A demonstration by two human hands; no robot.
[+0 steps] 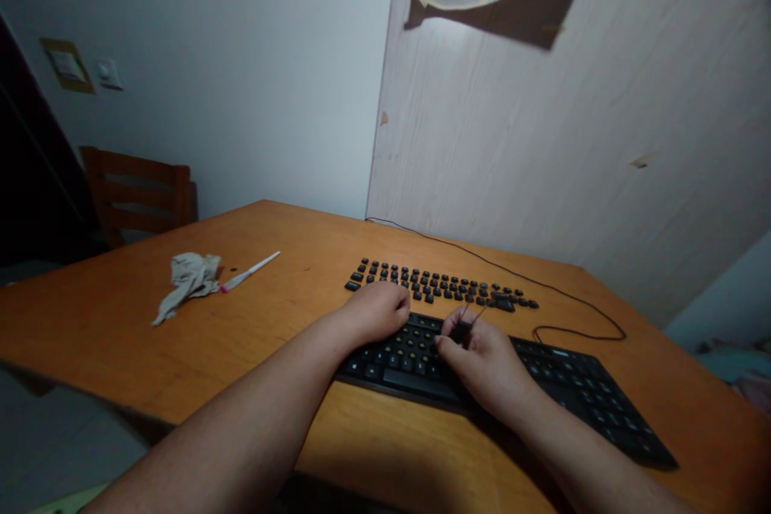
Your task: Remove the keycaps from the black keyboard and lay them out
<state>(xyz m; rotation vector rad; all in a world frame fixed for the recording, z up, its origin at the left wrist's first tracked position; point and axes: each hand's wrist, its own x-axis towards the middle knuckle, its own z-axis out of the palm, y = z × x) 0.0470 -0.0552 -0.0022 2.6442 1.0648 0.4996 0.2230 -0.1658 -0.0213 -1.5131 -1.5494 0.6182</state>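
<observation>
A black keyboard (572,389) lies on the orange wooden table (253,337) in front of me. My left hand (377,309) rests curled on the keyboard's upper left edge, fingers closed against it. My right hand (482,357) is over the middle of the keyboard and pinches a small dark tool (463,329), perhaps a keycap puller, at a key. Several loose black keycaps (439,285) lie in rows on the table just behind the keyboard.
A crumpled grey cloth (188,277) and a white brush with a pink end (248,271) lie at the table's left. The keyboard's black cable (542,289) loops along the back by the wall. A wooden chair (136,197) stands behind left.
</observation>
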